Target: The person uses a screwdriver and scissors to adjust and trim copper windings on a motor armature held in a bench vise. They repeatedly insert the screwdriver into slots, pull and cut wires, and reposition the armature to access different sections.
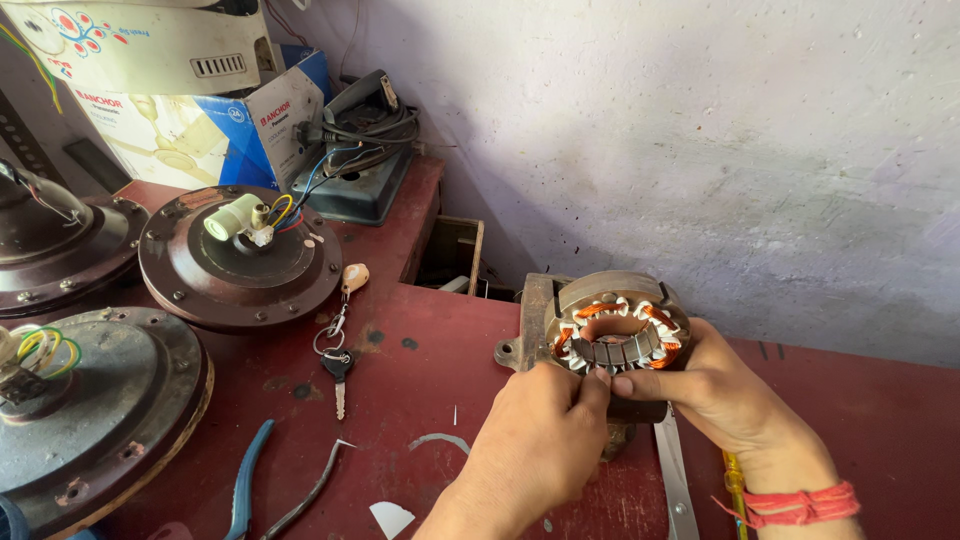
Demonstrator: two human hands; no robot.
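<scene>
**Both hands on a wound stator at the tabletop's far edge**

Nearest the lens, the left hand reaches up from the bottom edge, its fingers bunched and pinching at the near rim of a motor stator. The right hand, a red thread band round its wrist, cups the stator's right side, its fingertips meeting the left hand's at the same spot on the rim. What exactly is pinched between them is too small to tell; it may be a strip of insulation or a wire. Each grip is thus closed against the stator, the right one grasping it.

The stator, a ring of steel laminations with copper-orange windings and white sleeves, rests on a metal base at the back of the red tabletop, near the wall.

To the left lie a key on a ring, blue-handled pliers and a white paper scrap. Further left stand three brown ceiling-fan motor housings, one with coloured wires at its hub.
</scene>
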